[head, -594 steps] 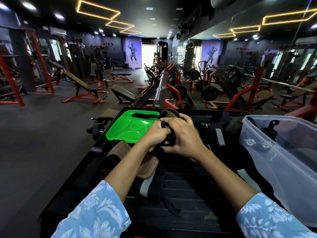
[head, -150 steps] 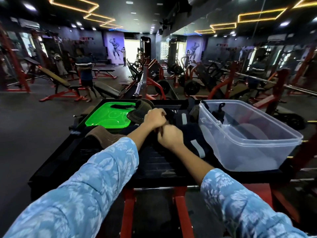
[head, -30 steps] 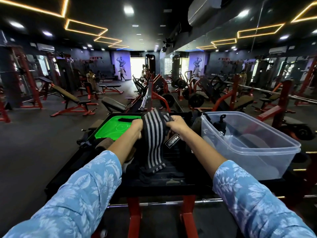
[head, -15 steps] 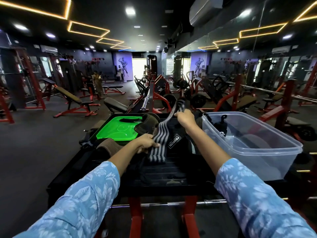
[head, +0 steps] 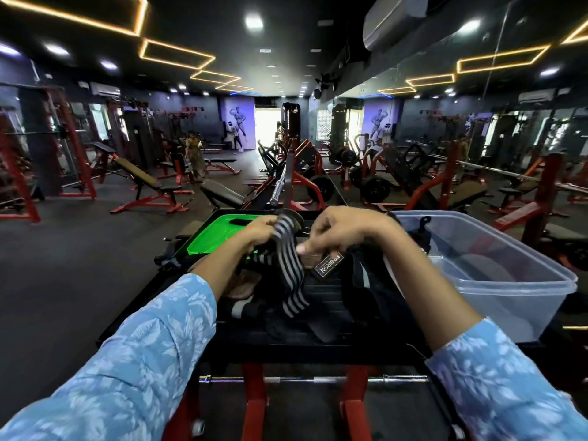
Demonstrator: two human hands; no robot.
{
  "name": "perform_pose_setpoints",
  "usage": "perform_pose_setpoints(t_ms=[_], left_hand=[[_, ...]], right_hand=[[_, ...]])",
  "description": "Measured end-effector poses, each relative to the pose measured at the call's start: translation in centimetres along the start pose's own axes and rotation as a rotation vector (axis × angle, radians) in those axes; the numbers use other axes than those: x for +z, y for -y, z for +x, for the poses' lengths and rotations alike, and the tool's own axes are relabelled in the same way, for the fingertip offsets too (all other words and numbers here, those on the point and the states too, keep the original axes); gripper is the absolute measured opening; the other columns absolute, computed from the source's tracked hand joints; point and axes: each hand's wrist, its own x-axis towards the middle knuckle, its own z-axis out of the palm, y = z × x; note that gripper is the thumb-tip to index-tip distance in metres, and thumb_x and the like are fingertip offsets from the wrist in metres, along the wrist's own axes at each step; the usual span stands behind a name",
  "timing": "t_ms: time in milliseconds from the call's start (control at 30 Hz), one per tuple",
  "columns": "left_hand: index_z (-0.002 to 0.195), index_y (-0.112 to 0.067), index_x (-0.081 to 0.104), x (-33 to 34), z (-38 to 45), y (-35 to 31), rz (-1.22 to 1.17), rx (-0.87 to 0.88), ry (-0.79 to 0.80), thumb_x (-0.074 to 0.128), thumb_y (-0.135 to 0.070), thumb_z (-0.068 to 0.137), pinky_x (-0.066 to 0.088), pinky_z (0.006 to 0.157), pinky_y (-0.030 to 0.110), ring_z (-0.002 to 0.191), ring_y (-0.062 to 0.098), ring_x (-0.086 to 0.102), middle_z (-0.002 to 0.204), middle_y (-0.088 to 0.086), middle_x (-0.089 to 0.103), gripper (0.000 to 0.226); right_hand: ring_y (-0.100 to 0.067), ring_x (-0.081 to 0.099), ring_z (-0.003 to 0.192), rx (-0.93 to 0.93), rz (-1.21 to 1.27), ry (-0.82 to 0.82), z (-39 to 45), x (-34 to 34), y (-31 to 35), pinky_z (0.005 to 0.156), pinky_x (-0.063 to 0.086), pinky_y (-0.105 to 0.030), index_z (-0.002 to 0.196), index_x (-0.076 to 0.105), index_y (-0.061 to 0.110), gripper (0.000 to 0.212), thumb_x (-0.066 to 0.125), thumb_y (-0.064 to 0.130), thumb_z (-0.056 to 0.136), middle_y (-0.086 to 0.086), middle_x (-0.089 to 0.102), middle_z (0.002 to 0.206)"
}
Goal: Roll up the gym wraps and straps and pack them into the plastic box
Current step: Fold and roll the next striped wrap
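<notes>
A black wrap with grey stripes (head: 288, 268) hangs from my left hand (head: 259, 232), which grips its upper end above the black platform (head: 318, 342). My right hand (head: 342, 230) is beside it with fingers curled, pinching the wrap's end that carries a black label (head: 328, 265). The striped tail drapes down onto a heap of black straps (head: 369, 291). The clear plastic box (head: 496, 281) stands at the right with a dark strap (head: 416, 232) inside near its far corner.
A green lid (head: 216, 235) lies at the platform's far left, a brown leather pad (head: 241, 281) under my left forearm. Red machine legs (head: 254, 405) stand below the platform. Gym benches, racks and a person fill the dark floor beyond.
My right hand has come down from holding the wrap stretched high to just beside my left hand. My left hand rose slightly, and the striped wrap now hangs slack.
</notes>
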Motion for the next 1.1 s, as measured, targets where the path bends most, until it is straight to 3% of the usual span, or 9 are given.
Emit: perform_pose_setpoints(t_ms=[100, 233, 367, 567, 667, 733, 867, 967, 1100], left_hand=[[0.103, 0.004, 0.065, -2.5, 1.1, -1.2, 0.04, 0.33, 0.135, 0.054, 0.013, 0.082, 0.039, 0.064, 0.013, 0.055, -0.018, 0.048, 0.085, 0.005, 0.061, 0.025], [0.087, 0.003, 0.068, -3.1, 1.0, -3.2, 0.04, 0.502, -0.027, 0.066, 0.008, 0.074, 0.045, 0.074, 0.03, 0.076, 0.013, 0.055, 0.082, 0.012, 0.067, 0.014], [0.078, -0.004, 0.071, -3.5, 0.7, -2.9, -0.002, 0.553, -0.175, 0.066, 0.005, 0.067, 0.049, 0.077, 0.034, 0.08, 0.024, 0.063, 0.084, 0.013, 0.068, 0.015], [0.088, -0.018, 0.053, -2.4, 0.0, -2.6, -0.26, 0.079, -0.175, 0.074, -0.03, 0.077, 0.045, 0.074, 0.029, 0.076, 0.02, 0.055, 0.087, 0.001, 0.058, 0.027], [0.073, -0.018, 0.052, -2.5, -0.8, -2.8, -0.445, -0.271, 0.179, 0.068, -0.029, 0.083, 0.043, 0.049, 0.019, 0.044, 0.008, 0.044, 0.057, -0.004, 0.054, 0.022], [0.073, -0.012, 0.057, -2.2, -0.1, -2.5, -0.528, -0.251, 0.053, 0.07, -0.013, 0.081, 0.044, 0.039, 0.017, 0.038, 0.007, 0.047, 0.054, 0.001, 0.06, 0.016], [0.101, -0.003, 0.062, -2.0, 1.6, -1.4, -0.59, -0.229, -0.46, 0.078, -0.02, 0.074, 0.049, 0.08, 0.03, 0.084, 0.017, 0.054, 0.092, 0.005, 0.056, 0.035], [0.076, -0.006, 0.062, -2.0, 2.0, -0.5, -0.765, -0.133, -0.34, 0.072, -0.011, 0.08, 0.048, 0.069, 0.025, 0.066, 0.015, 0.057, 0.072, 0.002, 0.063, 0.011], [0.074, -0.013, 0.058, -1.6, 0.9, 0.3, -0.793, 0.058, -0.102, 0.059, 0.003, 0.086, 0.048, 0.057, 0.013, 0.047, -0.005, 0.057, 0.05, -0.013, 0.063, 0.02]], right_hand=[[-0.016, 0.048, 0.055, 0.012, 0.189, -0.392, 3.6, 1.9, -1.6, 0.054, 0.035, -0.025, 0.071, 0.053, 0.011, 0.048, 0.058, 0.057, 0.082, -0.007, 0.051, 0.063], [-0.008, 0.063, 0.062, -0.05, 0.955, -0.249, 5.1, 3.8, -2.8, 0.062, 0.049, -0.019, 0.09, 0.063, 0.015, 0.036, 0.045, 0.045, 0.094, -0.001, 0.066, 0.075], [-0.007, 0.064, 0.07, -0.114, 0.968, -0.361, 6.1, 5.3, -3.7, 0.074, 0.046, -0.023, 0.088, 0.067, 0.013, 0.01, 0.059, 0.02, 0.09, -0.005, 0.069, 0.084], [-0.01, 0.065, 0.075, -0.094, 1.176, -0.612, 6.7, 5.3, -2.2, 0.074, 0.052, -0.021, 0.093, 0.063, 0.013, 0.009, 0.055, 0.016, 0.092, -0.004, 0.066, 0.087], [-0.022, 0.062, 0.097, 0.009, 1.151, -0.685, 7.4, 5.7, -2.3, 0.093, 0.048, -0.037, 0.092, 0.055, 0.018, 0.01, 0.058, 0.028, 0.091, -0.009, 0.065, 0.103], [-0.026, 0.06, 0.105, 0.099, 1.158, -0.729, 7.7, 6.3, -2.0, 0.097, 0.046, -0.044, 0.096, 0.047, 0.018, 0.023, 0.059, 0.036, 0.088, -0.012, 0.062, 0.113], [-0.026, 0.061, 0.086, 0.224, 1.129, -0.632, 7.5, 8.6, -0.9, 0.076, 0.053, -0.041, 0.095, 0.047, 0.018, 0.045, 0.065, 0.048, 0.067, -0.014, 0.063, 0.105], [-0.027, 0.065, 0.078, 0.238, 0.938, -0.21, 5.9, 9.0, -0.4, 0.072, 0.051, -0.035, 0.092, 0.052, 0.022, 0.038, 0.057, 0.058, 0.08, -0.011, 0.065, 0.093], [-0.024, 0.057, 0.107, 0.195, 0.533, -0.724, 6.8, 7.3, -2.2, 0.085, 0.043, -0.032, 0.107, 0.053, 0.012, 0.047, 0.051, 0.055, 0.087, -0.008, 0.059, 0.114]])
